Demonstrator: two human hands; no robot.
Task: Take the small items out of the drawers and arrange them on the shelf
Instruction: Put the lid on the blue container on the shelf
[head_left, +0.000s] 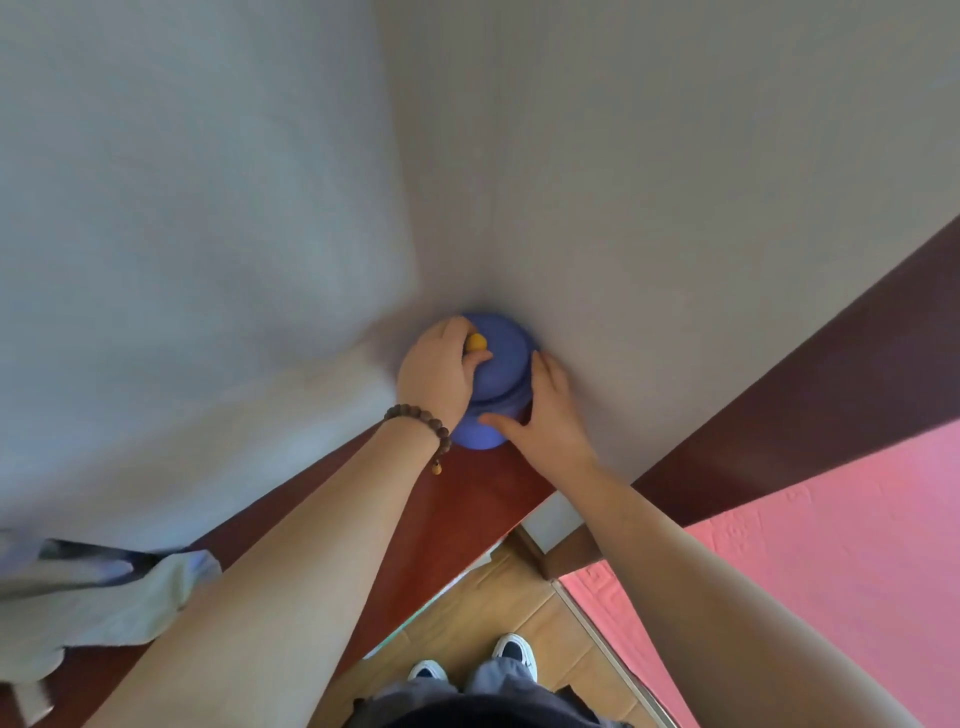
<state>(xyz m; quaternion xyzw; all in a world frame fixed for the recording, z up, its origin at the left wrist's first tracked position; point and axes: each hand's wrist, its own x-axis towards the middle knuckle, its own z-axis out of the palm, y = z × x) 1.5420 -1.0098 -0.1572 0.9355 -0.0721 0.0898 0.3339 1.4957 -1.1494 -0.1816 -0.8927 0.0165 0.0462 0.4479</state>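
A round blue object (501, 364) with a small yellow knob (476, 342) on top stands on the dark red wooden shelf (467, 493), pushed into the corner where two pale walls meet. My left hand (436, 376), with a bead bracelet on the wrist, grips its upper part beside the yellow knob. My right hand (545, 415) holds its lower right side, fingers spread against it. Both hands touch the object. Its far side and base are partly hidden by my hands.
A pale cloth (104, 597) lies on the shelf at the far left. A dark red beam (831, 374) runs up to the right along the wall. Below are a wooden floor (483, 608), my shoes, and a pink surface (831, 571) at right.
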